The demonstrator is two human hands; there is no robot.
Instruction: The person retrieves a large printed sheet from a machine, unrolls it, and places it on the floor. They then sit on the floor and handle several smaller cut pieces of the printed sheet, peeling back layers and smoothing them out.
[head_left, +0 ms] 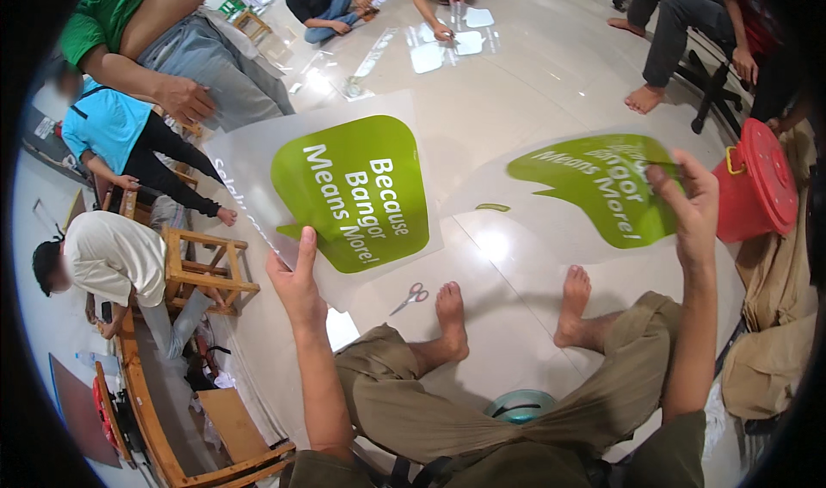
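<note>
My left hand (298, 288) grips the lower edge of a clear plastic sheet (389, 187) with a green speech-bubble print and white lettering. The thumb lies on the front and the fingers are mostly hidden behind. Across from it, my right hand (691, 197) pinches the right side of a second clear sheet (585, 174), which bears a similar green bubble and bends in the air. A gap separates the two sheets. Below them, scissors (410, 298) with reddish handles lie on the tiled floor near my bare left foot.
A red lidded bucket (757, 178) stands beside my right hand. Wooden stools (206, 266) and several people are at the left, one in a green shirt (103, 19) close to the left sheet. Farther off, a person's hand (443, 32) works over white pieces (469, 42) on the floor.
</note>
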